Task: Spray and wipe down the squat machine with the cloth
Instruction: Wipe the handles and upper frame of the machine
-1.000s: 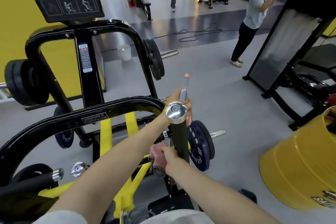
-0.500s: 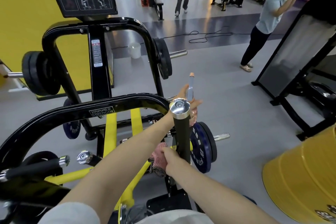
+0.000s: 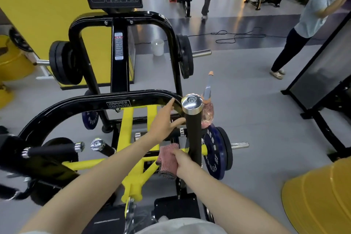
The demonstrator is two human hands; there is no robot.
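Pink liquid (image 3: 208,119) in spray bottle (image 3: 207,109)

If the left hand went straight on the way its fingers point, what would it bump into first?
Probably the upright black padded handle with the shiny chrome cap, just beyond the left hand. The pink spray bottle shows behind that handle. Depth is hard to judge from one view.
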